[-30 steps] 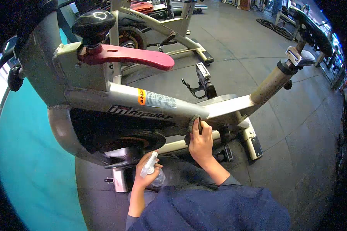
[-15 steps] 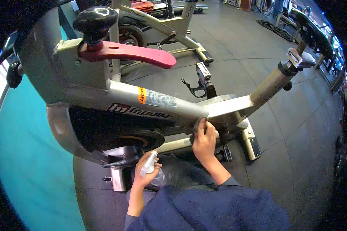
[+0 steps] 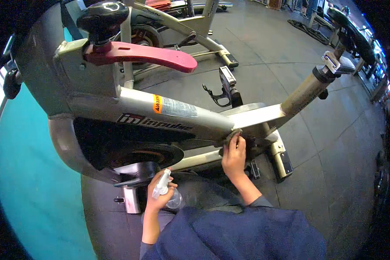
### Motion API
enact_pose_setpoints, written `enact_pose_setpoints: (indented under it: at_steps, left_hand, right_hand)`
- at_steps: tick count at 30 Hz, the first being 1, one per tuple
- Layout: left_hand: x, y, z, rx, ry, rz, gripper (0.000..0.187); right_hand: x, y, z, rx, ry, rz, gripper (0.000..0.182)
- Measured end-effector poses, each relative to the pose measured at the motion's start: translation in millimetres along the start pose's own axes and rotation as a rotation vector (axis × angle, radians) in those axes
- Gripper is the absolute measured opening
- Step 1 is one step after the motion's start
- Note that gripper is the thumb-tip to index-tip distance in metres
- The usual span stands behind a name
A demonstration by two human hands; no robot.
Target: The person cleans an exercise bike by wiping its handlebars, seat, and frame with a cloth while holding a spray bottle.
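My left hand (image 3: 157, 201) is wrapped round a spray bottle (image 3: 162, 184) with a white trigger head and a clear body. It is held low, close to the front foot of a grey exercise bike (image 3: 136, 97). My right hand (image 3: 234, 163) pinches a dark, dirty-looking cloth (image 3: 232, 136). The cloth is against the lower side of the bike's main tube, near the joint with the seat-post beam. Part of the cloth is hidden by my fingers. A red lever (image 3: 154, 56) and a warning label (image 3: 175, 107) are on the bike above my hands.
A pedal with a toe cage (image 3: 226, 89) stands up on the bike's far side. The saddle (image 3: 351, 34) is at the upper right. Another exercise bike (image 3: 195, 32) stands behind. Dark floor tiles (image 3: 325, 182) lie on the right, a teal floor area (image 3: 34, 186) on the left.
My right hand has moved slightly right along the tube with the cloth, and its fingers have turned. The left hand still holds the spray bottle, and the view has shifted slightly.
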State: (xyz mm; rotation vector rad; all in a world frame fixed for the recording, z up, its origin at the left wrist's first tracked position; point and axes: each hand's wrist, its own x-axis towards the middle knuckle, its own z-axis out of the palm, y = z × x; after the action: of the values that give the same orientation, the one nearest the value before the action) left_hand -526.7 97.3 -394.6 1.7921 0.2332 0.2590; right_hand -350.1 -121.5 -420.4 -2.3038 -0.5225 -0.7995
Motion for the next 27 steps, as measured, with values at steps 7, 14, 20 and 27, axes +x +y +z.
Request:
enact_pose_setpoints:
  at_steps: [7,14,20,27]
  left_hand:
    - [-1.1,-6.8,9.8,-0.14,0.038,-0.001,0.054]
    - [-6.1,-3.0,0.0,0.001,0.016,-0.018,0.059]
    - [-20.1,-15.2,-14.4,0.004,0.089,-0.019,0.063]
    - [-42.9,-31.4,-31.6,0.115,0.144,0.115,0.061]
  right_hand:
    - [27.8,-46.7,-12.5,0.169,-0.013,-0.138,0.065]
    - [57.0,-85.7,-27.8,0.155,-0.036,-0.292,0.068]
    - [71.7,-97.7,-38.6,0.127,-0.069,-0.347,0.071]
    - [104.8,-107.4,-66.6,0.556,-0.301,-0.33,0.069]
